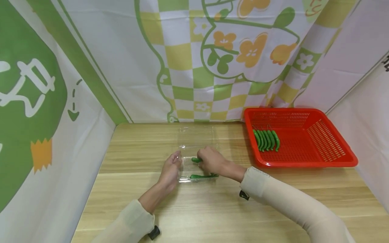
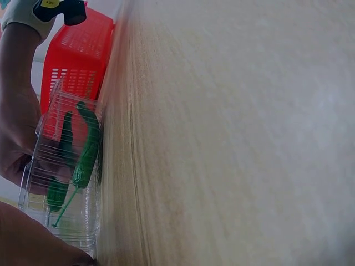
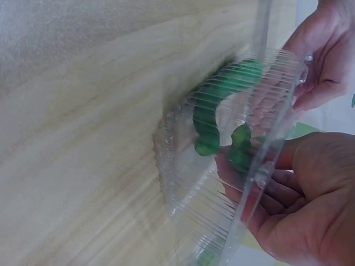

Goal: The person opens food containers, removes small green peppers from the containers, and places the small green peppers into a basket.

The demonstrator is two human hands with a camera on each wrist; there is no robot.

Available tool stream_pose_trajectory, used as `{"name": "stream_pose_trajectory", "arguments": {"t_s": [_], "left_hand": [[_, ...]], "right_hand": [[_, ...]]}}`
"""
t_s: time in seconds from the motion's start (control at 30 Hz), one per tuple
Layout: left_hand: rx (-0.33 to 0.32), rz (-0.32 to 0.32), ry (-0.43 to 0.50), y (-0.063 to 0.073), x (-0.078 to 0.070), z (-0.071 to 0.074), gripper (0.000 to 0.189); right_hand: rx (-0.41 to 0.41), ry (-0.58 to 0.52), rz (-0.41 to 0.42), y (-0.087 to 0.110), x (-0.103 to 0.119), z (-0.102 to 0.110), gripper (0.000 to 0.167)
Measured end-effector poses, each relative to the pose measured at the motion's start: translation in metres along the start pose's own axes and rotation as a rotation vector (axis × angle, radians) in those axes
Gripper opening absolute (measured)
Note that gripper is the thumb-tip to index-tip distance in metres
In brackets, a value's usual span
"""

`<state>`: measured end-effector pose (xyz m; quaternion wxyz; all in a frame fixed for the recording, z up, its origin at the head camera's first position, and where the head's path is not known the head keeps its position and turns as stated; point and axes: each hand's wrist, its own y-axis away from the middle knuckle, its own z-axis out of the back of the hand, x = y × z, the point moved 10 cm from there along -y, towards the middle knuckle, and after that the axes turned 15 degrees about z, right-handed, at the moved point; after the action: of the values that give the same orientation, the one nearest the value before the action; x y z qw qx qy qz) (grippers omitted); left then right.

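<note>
A clear plastic clamshell box lies on the table with its lid folded back toward the wall. At its left side my left hand holds the wall between thumb and fingers. My right hand reaches down into the box and pinches a green chili pepper. Along the near wall inside lies another green chili pepper, also visible through the ribbed plastic in the left wrist view. In the right wrist view the fingers of my right hand are around the held pepper.
A red perforated basket stands at the back right of the wooden table. Several green chili peppers lie side by side at its left end. A printed curtain hangs behind the table.
</note>
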<state>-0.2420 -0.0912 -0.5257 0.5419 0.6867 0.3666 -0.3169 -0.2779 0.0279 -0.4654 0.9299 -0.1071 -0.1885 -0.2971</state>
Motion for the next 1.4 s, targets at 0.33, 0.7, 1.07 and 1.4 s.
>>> {"name": "stream_pose_trajectory", "arguments": {"t_s": [0.33, 0.7, 1.07, 1.4], "left_hand": [[-0.019, -0.002, -0.029, 0.002, 0.000, 0.003, 0.058], [-0.011, 0.000, -0.021, 0.002, -0.001, 0.002, 0.059], [0.010, 0.000, -0.027, 0.002, 0.001, 0.001, 0.060], [0.032, -0.009, -0.011, 0.002, 0.001, -0.003, 0.060]], "right_hand": [[-0.054, -0.002, 0.008, 0.001, 0.002, 0.009, 0.012], [-0.105, -0.005, 0.001, 0.004, 0.004, 0.017, 0.008], [-0.110, -0.012, -0.032, 0.010, 0.005, 0.035, 0.007], [-0.151, 0.012, -0.038, 0.016, 0.004, 0.062, 0.005]]}}
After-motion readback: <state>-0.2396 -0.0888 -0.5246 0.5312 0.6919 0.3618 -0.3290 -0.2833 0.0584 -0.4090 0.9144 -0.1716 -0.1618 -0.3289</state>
